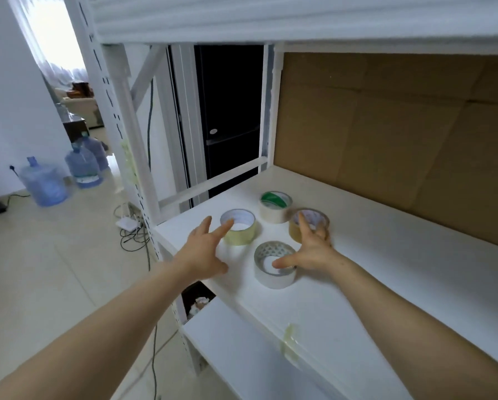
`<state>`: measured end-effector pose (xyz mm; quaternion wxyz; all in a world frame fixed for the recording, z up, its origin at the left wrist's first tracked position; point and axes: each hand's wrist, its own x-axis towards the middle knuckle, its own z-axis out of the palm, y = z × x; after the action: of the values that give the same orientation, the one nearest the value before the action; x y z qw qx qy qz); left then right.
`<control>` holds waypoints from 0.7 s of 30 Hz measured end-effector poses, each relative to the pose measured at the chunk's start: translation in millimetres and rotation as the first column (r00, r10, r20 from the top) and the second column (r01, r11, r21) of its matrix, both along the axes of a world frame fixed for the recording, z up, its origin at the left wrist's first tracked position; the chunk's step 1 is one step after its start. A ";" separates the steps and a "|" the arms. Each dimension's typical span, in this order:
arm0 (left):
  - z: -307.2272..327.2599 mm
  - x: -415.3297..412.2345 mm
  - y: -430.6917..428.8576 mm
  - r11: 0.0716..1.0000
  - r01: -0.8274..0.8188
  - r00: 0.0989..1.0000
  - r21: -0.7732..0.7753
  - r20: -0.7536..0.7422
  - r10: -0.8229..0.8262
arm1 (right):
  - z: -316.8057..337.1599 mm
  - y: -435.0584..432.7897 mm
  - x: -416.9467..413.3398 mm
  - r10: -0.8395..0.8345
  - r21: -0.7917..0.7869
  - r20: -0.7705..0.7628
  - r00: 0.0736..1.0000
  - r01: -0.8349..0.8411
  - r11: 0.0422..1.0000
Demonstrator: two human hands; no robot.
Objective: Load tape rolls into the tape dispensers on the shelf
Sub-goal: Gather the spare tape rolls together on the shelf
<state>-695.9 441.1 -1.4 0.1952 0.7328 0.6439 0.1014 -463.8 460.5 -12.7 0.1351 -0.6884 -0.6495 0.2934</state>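
Head view — four tape rolls (pixel 275 264) lie flat, holes upward, left hand (pixel 204 249) and right hand (pixel 314 249) fingers spread, gripping nothing.

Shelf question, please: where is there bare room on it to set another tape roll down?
The shelf is bare right of the brown roll, along the cardboard backing, and in front of the clear roll. It is crowded at the left end, where four rolls cluster under the left hand and right hand.

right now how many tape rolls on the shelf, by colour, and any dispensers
Yellowish clear roll: 1
Cream roll with green core: 1
Brown roll: 1
Clear roll: 1
Tape dispensers in view: 0
Total: 4 rolls on the shelf
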 end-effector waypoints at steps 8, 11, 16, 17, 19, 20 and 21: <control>-8.3 8.4 105.3 0.924 0.375 0.906 -0.066 -0.183 -0.381 | -15.1 46.7 -15.6 -0.007 -0.007 0.006 1.000 0.007 1.000; -5.2 11.7 144.2 0.858 0.497 0.809 -0.127 -0.288 -0.511 | -15.9 60.8 -30.5 -0.044 0.056 0.041 0.998 0.041 0.998; 4.4 21.6 183.3 0.822 0.522 0.822 -0.230 -0.122 -0.556 | -9.5 78.3 -41.4 -0.191 0.094 0.253 0.949 0.172 0.981; 3.1 23.4 190.1 0.822 0.520 0.826 -0.232 -0.108 -0.553 | -9.8 79.4 -42.6 -0.221 0.097 0.283 0.933 0.202 0.975; -1.7 26.1 201.5 0.806 0.559 0.778 -0.195 -0.214 -0.591 | -9.9 78.7 -44.3 -0.267 0.114 0.361 0.893 0.242 0.964; -4.8 26.6 205.2 0.796 0.583 0.752 -0.163 -0.263 -0.604 | -9.0 77.0 -44.8 -0.285 0.120 0.386 0.877 0.259 0.958; -7.7 27.6 208.0 0.779 0.616 0.733 -0.112 -0.279 -0.620 | -7.4 74.0 -44.4 -0.300 0.122 0.395 0.868 0.274 0.954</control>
<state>-668.3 649.1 -9.1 0.1219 0.9102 0.3863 -0.0858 -508.2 534.5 -20.1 0.0593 -0.8187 -0.5625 0.0991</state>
